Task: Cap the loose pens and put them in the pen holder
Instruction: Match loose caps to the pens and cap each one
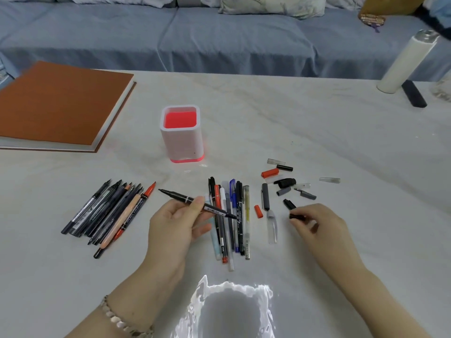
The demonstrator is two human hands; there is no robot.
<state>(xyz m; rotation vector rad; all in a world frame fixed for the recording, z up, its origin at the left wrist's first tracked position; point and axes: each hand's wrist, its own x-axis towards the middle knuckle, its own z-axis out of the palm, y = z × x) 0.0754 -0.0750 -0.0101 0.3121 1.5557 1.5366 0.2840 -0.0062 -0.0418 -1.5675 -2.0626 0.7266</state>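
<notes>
So our left hand (pixel 175 223) grips the black marker (pixel 175 195) over the counter (pixel 317 132), slanting up-left to down-right. Its lower end points pretty much straight at the black cap (pixel 296 217) our right hand (pixel 322 225) is pinching, near but apart.

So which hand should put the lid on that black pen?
Probably the right hand: it pinches a black cap, close to the uncapped black pen that the left hand holds.
</notes>
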